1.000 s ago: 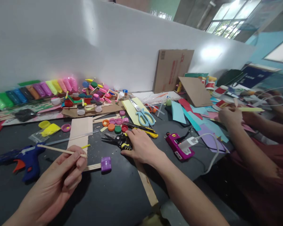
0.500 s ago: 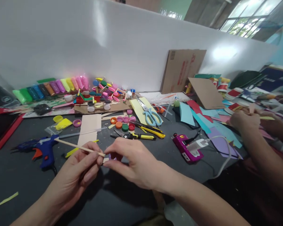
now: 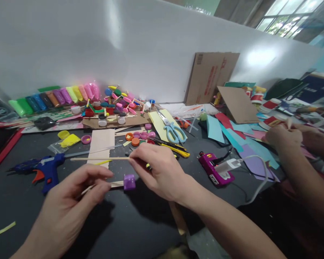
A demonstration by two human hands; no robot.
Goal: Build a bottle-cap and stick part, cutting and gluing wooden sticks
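My left hand is closed in a pinch round a few thin wooden sticks, which carry a shiny purple block on their right end. Their left ends are mostly hidden by my fingers. Just above and to the right, my right hand pinches the end of a single wooden stick, which points left, roughly level. This stick is apart from the purple block. Behind it lies a strip of pale card. A blue glue gun rests on the table left of my left hand.
Blue-handled scissors and a yellow utility knife lie beyond my right hand. A magenta power strip with a white plug sits to the right. Packets of coloured clay line the back. At far right, another person's hands work over coloured paper.
My right hand has taken the single stick, previously in my left hand, and raised it slightly. It has let go of the purple block, now in plain sight on the sticks in my left hand.
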